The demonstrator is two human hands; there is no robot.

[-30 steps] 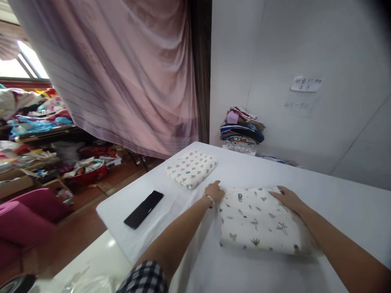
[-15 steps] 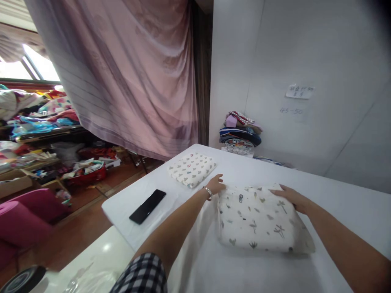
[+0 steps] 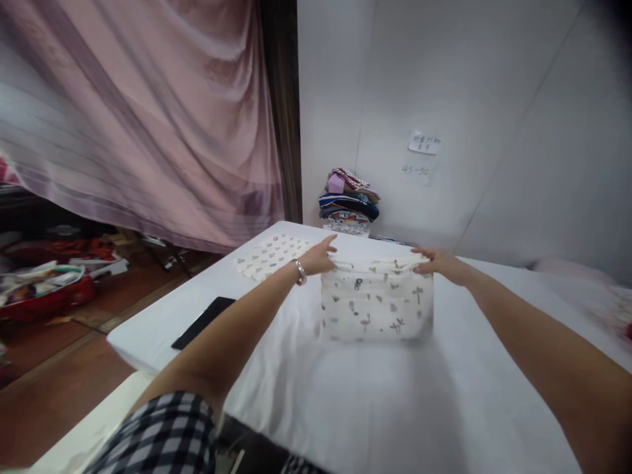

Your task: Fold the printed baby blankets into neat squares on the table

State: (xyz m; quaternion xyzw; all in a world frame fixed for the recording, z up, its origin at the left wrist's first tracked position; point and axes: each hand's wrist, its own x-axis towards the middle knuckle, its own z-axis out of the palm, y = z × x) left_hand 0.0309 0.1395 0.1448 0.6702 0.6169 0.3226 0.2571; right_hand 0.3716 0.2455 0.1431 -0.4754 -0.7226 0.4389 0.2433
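A folded white cloth point(image 3: 378, 303) printed with small plants and palm trees stands up from the white table, its top edge raised between my hands. My left hand point(image 3: 320, 257), with a silver bracelet at the wrist, pinches the cloth's upper left corner. At its upper right corner, my right hand point(image 3: 439, 263) grips the edge between thumb and fingers. Left of my left hand lies another folded white cloth point(image 3: 269, 255) with a small grey print, partly covered by my forearm.
A black phone point(image 3: 205, 321) lies on the white table point(image 3: 143, 322) at the left. Behind the table, folded clothes point(image 3: 349, 204) are stacked against a grey wall with paper notes point(image 3: 423, 143). A pink curtain point(image 3: 212, 131) hangs at left, above a red basket point(image 3: 49, 296) of items.
Both hands have lifted the printed cloth's far edge, so it now hangs more upright instead of lying flat. The view has turned to the right.
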